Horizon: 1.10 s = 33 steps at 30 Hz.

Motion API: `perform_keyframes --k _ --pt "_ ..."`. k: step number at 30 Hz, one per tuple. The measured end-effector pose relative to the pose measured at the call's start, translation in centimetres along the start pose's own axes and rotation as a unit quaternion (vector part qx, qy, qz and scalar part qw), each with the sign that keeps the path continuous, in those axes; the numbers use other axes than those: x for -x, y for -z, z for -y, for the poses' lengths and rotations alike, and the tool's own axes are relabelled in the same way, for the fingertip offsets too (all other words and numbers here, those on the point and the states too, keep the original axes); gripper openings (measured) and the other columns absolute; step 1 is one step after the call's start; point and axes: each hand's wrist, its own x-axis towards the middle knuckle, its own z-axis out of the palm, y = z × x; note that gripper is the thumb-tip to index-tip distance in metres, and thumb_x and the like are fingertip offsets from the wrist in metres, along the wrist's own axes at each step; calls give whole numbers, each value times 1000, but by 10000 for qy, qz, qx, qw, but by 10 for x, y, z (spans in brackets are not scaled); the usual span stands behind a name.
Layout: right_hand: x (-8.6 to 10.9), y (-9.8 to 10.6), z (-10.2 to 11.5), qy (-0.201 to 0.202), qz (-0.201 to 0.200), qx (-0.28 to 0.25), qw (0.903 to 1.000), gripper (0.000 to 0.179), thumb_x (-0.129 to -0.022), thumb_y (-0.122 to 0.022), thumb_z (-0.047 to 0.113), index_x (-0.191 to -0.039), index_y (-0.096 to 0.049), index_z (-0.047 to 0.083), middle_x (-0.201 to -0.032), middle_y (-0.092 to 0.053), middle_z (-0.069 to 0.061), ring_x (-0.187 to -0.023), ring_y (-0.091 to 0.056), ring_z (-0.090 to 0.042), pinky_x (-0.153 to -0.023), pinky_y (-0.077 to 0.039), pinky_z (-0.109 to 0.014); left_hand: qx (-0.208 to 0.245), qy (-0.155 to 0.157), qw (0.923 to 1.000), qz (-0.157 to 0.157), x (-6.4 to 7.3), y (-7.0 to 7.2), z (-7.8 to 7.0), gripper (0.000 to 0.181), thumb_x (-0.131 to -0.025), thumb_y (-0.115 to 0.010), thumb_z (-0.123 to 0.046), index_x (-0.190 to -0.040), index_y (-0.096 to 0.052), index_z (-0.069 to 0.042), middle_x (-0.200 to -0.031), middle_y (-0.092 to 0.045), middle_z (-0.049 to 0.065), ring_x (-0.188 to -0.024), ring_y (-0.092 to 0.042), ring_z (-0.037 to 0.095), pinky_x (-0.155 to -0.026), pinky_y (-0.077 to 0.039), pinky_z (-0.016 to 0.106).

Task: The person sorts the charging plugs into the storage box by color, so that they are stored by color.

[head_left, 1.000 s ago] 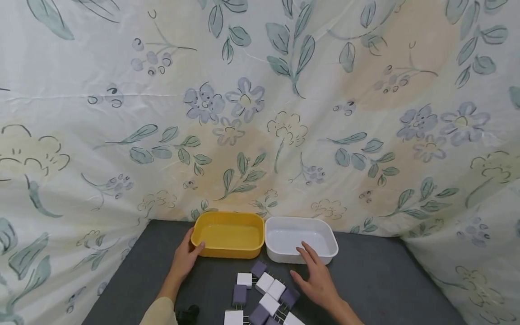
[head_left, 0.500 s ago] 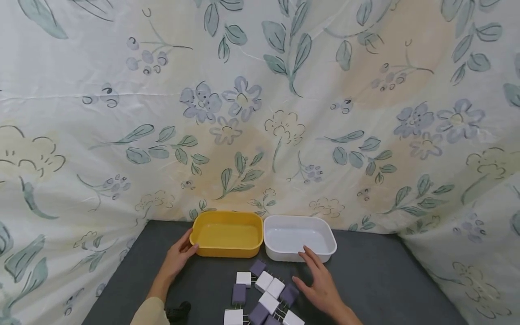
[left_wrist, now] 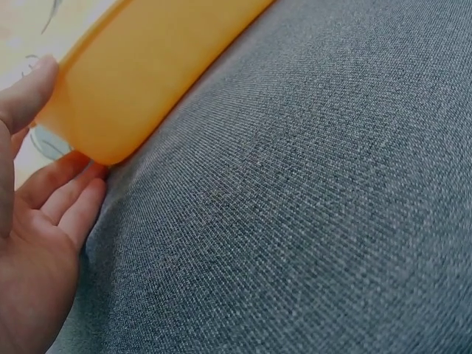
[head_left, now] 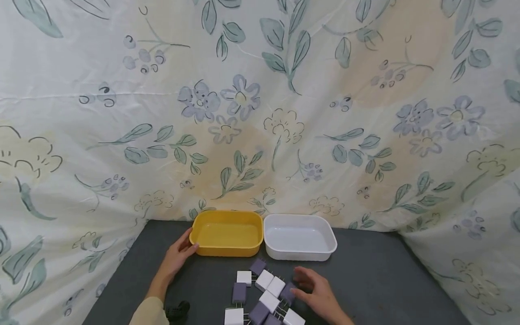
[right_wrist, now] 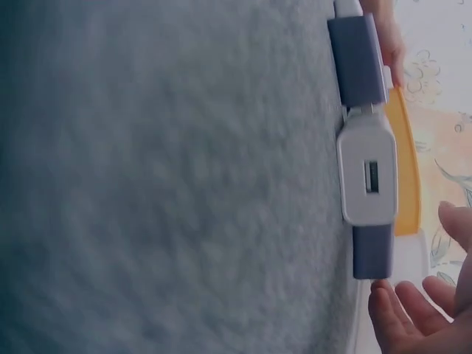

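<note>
In the head view, my left hand [head_left: 174,258] holds the left end of a yellow plastic tub [head_left: 227,252]. The left wrist view has the thumb at the tub's rim and the fingers low against its corner [left_wrist: 110,110]. White and dark purple USB wall chargers with metal prongs lie in a loose group before the tubs. My right hand [head_left: 318,293] is just right of a purple charger [head_left: 288,293], thumb tip close to its edge, fingers loosely bent. From the right wrist, nothing shows between thumb and fingers, and a white charger [right_wrist: 358,199] shows its USB port.
A white plastic tub [head_left: 300,256] stands right beside the yellow one, with no chargers inside either. A small black object [head_left: 177,311] lies by the left forearm. Floral cloth [head_left: 260,135] hangs behind the dark grey tabletop [head_left: 373,275].
My right hand has drawn back from the front of the white tub toward the chargers, its fingers bending more. The left hand stays at the yellow tub; the view has shifted slightly.
</note>
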Motion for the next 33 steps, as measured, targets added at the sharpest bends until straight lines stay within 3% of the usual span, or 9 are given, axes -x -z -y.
perform_keyframes --k 3,14,20,33 --pt "1 -2 -2 -286 224 -206 9991 60 -71 -78 20 -122 -54 -1 -120 -58 -18 -100 -63 -27 -83 -53 -29 39 -21 10000 13 -1 0 1 80 -80 -62 -52 -146 -22 -32 -149 -30 12 -135 -33 30 -107 -32 47" --pt "7 -1 -2 -463 755 164 9959 69 -68 -81 27 -124 -53 -3 -117 -61 -16 -105 -59 -29 -85 -52 -26 -6 117 9998 -142 -2 -5 -1 82 -78 -62 -57 -146 -24 -32 -148 -32 13 -134 -34 31 -107 -33 48" --pt "6 -3 -10 -700 870 145 9936 70 -65 -82 31 -122 -55 0 -116 -61 -15 -104 -60 -27 -84 -52 -22 39 72 9999 -152 0 -4 2 78 -80 -61 -54 -145 -23 -34 -148 -33 13 -134 -35 30 -107 -33 48" --pt "11 -5 -9 -616 740 42 9953 65 -66 -82 25 -120 -58 -1 -115 -62 -17 -105 -60 -30 -84 -52 -24 2 107 9997 -216 -1 -6 1 80 -80 -61 -55 -146 -22 -33 -148 -32 14 -135 -33 31 -107 -32 49"
